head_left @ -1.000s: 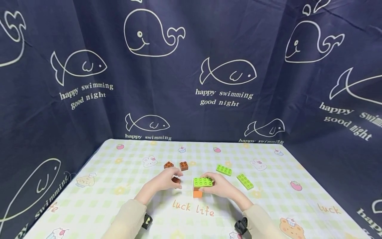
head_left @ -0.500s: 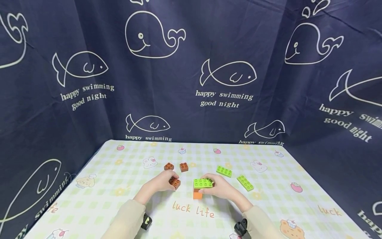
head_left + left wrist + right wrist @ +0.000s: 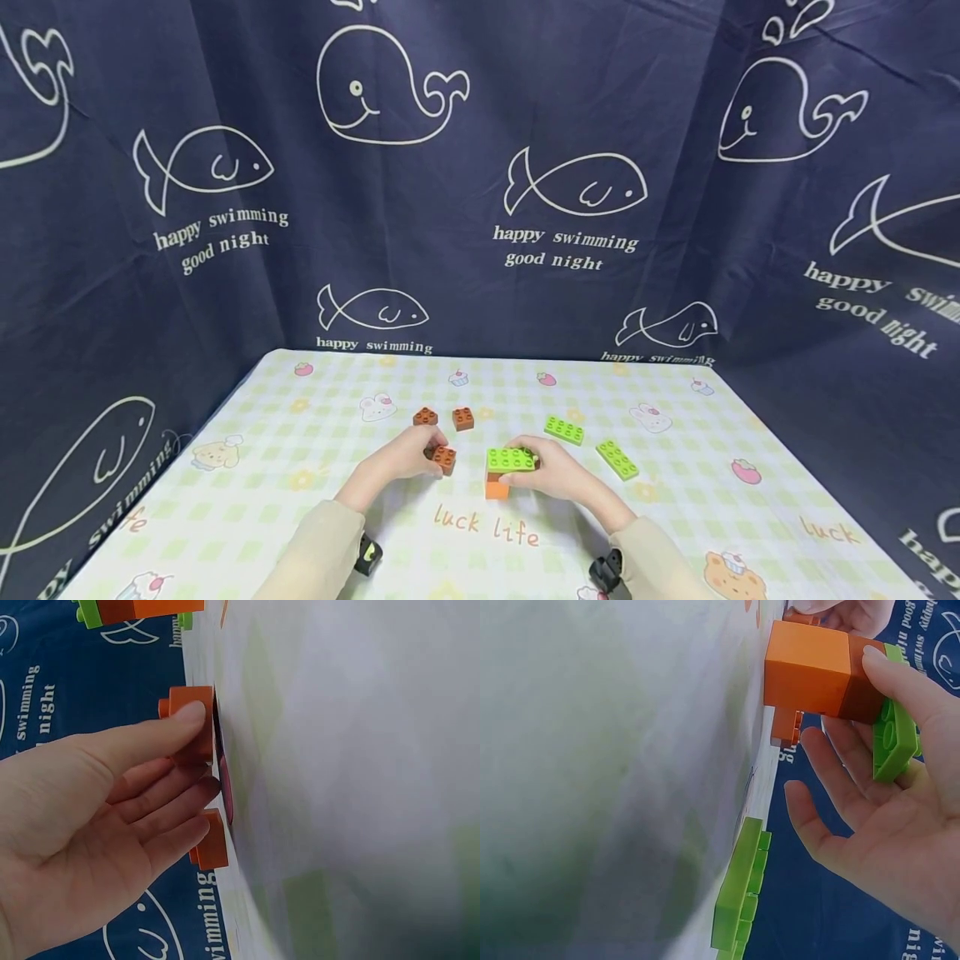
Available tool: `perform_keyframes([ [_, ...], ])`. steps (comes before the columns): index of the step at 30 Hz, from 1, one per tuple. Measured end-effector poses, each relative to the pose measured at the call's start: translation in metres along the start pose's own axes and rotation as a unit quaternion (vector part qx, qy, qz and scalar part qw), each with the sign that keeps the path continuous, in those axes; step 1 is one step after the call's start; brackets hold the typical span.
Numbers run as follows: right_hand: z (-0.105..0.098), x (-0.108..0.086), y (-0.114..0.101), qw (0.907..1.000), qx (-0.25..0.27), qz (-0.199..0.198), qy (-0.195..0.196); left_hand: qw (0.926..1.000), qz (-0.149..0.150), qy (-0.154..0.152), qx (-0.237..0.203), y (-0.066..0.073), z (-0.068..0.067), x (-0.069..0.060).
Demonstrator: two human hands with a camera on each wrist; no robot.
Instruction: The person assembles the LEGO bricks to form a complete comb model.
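My left hand (image 3: 397,458) pinches a small brown building brick (image 3: 445,460), studs up, on the cloth. In the left wrist view the thumb presses one face of this brick (image 3: 193,695), and the fingers reach behind it. My right hand (image 3: 553,469) grips a stack a little to the right. That stack has an orange brick (image 3: 497,491) at the bottom, a brown layer (image 3: 864,684) above it and a studded lime-green plate (image 3: 512,460) on top. The plate overhangs the brick below it, as the right wrist view shows. My right palm and fingers hide the stack's right side.
Two loose brown bricks lie behind my left hand, one at the left (image 3: 425,416) and one at the right (image 3: 462,418). Beyond my right hand are two lime-green plates, one farther back (image 3: 564,429) and one farther right (image 3: 617,460). A dark-blue curtain (image 3: 480,317) hangs behind the table.
My left fingers have closed on the brown brick, which has turned and come into clearer view, shifting slightly right over the last half second. My right hand and its stack stay nearly still.
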State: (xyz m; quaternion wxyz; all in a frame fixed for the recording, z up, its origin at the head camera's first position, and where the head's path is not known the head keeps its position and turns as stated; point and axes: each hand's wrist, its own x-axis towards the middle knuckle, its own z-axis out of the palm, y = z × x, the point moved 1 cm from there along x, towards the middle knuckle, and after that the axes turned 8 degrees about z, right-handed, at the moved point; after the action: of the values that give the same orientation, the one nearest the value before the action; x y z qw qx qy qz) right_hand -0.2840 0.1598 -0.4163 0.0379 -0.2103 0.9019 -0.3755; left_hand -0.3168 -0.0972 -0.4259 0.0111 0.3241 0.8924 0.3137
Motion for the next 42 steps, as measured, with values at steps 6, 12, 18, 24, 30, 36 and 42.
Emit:
perform_keyframes([
  [6,-0.002,0.001,0.001,1.0,0.0,0.005,-0.008,0.9999,-0.009,0.008,-0.006,0.003,-0.001,0.002],
  [12,-0.002,0.001,0.001,0.9999,0.002,0.004,-0.011,0.9996,-0.004,0.021,-0.018,0.005,-0.002,0.003],
  [18,0.0,0.001,0.002,0.9998,-0.001,0.013,-0.014,0.999,-0.001,0.029,-0.035,0.008,-0.001,0.004],
  [24,0.0,0.002,0.003,0.9998,0.002,0.014,-0.014,0.9988,0.018,0.033,-0.032,0.013,-0.001,0.004],
  [30,0.001,0.003,0.004,0.9997,0.001,0.019,-0.013,0.9977,0.042,0.049,-0.022,0.016,-0.002,0.005],
  [36,0.0,0.003,0.003,0.9997,0.005,0.019,-0.014,0.9962,0.055,0.063,-0.021,0.021,-0.004,0.006],
  [42,0.0,0.003,0.003,0.9997,0.002,0.018,-0.016,0.9945,0.067,0.077,-0.022,0.029,-0.007,0.008],
])
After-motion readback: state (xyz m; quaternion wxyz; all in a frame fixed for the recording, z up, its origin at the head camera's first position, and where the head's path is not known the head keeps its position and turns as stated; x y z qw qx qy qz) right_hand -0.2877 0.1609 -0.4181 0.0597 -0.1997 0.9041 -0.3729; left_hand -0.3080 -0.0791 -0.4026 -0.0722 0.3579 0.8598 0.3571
